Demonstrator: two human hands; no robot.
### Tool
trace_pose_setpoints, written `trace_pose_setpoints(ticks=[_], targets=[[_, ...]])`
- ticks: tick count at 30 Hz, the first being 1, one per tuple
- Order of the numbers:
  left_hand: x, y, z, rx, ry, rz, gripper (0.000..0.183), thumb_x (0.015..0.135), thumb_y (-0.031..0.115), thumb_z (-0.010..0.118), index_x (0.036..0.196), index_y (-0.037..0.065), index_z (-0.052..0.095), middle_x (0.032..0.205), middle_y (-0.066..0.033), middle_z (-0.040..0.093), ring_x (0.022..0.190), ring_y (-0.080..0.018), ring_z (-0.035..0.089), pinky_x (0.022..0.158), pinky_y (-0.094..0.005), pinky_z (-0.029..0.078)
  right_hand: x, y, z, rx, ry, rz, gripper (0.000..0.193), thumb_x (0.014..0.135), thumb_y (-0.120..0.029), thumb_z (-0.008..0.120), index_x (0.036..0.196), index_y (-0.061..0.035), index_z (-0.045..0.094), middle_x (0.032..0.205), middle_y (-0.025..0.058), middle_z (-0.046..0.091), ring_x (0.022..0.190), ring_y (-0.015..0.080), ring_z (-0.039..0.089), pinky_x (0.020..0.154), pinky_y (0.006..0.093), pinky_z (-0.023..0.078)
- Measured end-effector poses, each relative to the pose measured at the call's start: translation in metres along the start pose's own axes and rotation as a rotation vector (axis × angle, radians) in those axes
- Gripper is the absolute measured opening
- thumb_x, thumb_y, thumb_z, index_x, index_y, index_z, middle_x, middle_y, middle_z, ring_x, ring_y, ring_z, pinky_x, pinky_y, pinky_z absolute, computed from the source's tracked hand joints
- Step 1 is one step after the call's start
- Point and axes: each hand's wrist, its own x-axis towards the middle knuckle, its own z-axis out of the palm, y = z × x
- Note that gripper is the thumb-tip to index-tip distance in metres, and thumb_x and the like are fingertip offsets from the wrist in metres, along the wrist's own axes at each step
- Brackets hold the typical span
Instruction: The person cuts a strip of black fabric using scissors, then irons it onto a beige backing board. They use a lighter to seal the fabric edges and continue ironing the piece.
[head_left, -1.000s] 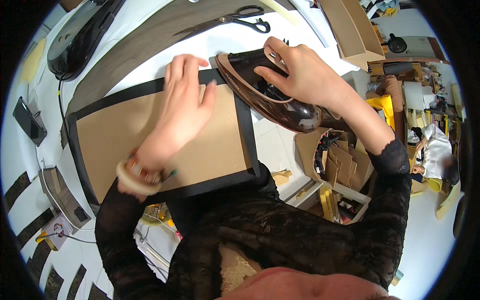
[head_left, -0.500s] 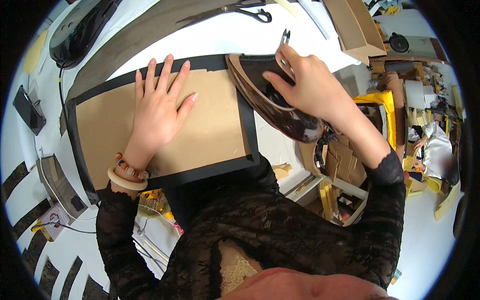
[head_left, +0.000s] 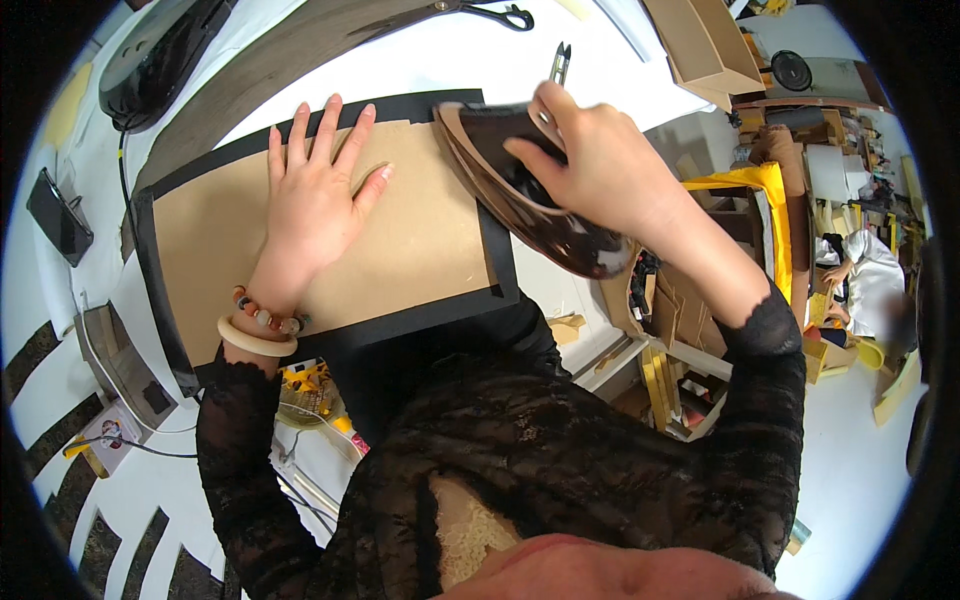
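My left hand (head_left: 318, 205) lies flat with fingers spread on a tan rectangular board (head_left: 400, 260), which is bordered by a black strip (head_left: 420, 330). A bead bracelet (head_left: 268, 315) and a pale bangle (head_left: 255, 338) circle that wrist. My right hand (head_left: 598, 160) is wrapped round the handle of a dark, glossy clothes iron (head_left: 545, 225). The iron's pointed tip rests over the upper right part of the black border, its heel sticking out past the board's right edge. Its underside is hidden. Just beyond my right hand are dark-tipped pens (head_left: 561, 66), partly covered by it.
Black-handled scissors (head_left: 510, 16) lie at the far edge. An open cardboard box (head_left: 705, 55) stands at far right. To the left are a black phone (head_left: 58, 217) and a black device (head_left: 160, 65) with a cable. Another person in white (head_left: 870, 280) sits at far right.
My right hand has slid the iron a little to the left along the board's right border. My left hand stays flat in about the same place on the board.
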Motion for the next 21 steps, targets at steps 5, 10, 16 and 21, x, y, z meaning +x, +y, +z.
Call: trace_pose_setpoints(ticks=[5, 10, 16, 21], targets=[[-0.002, 0.0, 0.001, 0.006, -0.003, -0.008, 0.054, 0.092, 0.045, 0.048, 0.14, 0.021, 0.041, 0.147, -0.0127, 0.032, 0.136, -0.0369, 0.025, 0.111, -0.0567, 0.012, -0.007, -0.01, 0.008, 0.007, 0.069, -0.02, 0.03, 0.084, -0.024, 0.061, 0.099, 0.0009, 0.055, 0.066, 0.0202, 0.063, 0.067, 0.0381, 0.065, 0.062, 0.0432, 0.053], [0.0, 0.001, 0.001, -0.018, 0.024, 0.032, 0.054, 0.092, 0.045, 0.049, 0.14, 0.022, 0.041, 0.147, -0.0128, 0.033, 0.137, -0.037, 0.025, 0.11, -0.0574, 0.012, 0.004, 0.006, 0.005, 0.096, 0.076, -0.115, 0.038, 0.084, -0.035, 0.064, 0.099, -0.001, 0.058, 0.072, 0.0218, 0.064, 0.068, 0.0377, 0.065, 0.065, 0.043, 0.053], [0.001, -0.006, -0.004, -0.082, 0.018, 0.087, 0.065, 0.09, 0.052, 0.048, 0.142, 0.016, 0.035, 0.149, -0.0167, 0.027, 0.139, -0.0386, 0.019, 0.113, -0.0536, 0.009, -0.053, 0.101, 0.009, 0.985, 0.108, 0.083, 0.03, 0.091, -0.036, 0.06, 0.088, -0.007, 0.054, 0.058, -0.0016, 0.049, 0.046, 0.0049, 0.047, 0.045, 0.0181, 0.04], [-0.034, 0.063, -0.055, -0.378, -0.292, 0.32, 0.089, 0.081, 0.055, 0.059, 0.142, -0.001, 0.027, 0.149, -0.0232, 0.021, 0.14, -0.0394, 0.016, 0.113, -0.0531, 0.008, -0.109, 0.132, 0.077, 1.818, 0.006, 0.54, 0.035, 0.093, -0.041, 0.054, 0.091, -0.0066, 0.048, 0.055, -0.0003, 0.047, 0.037, 0.0077, 0.042, 0.034, 0.0218, 0.038]])
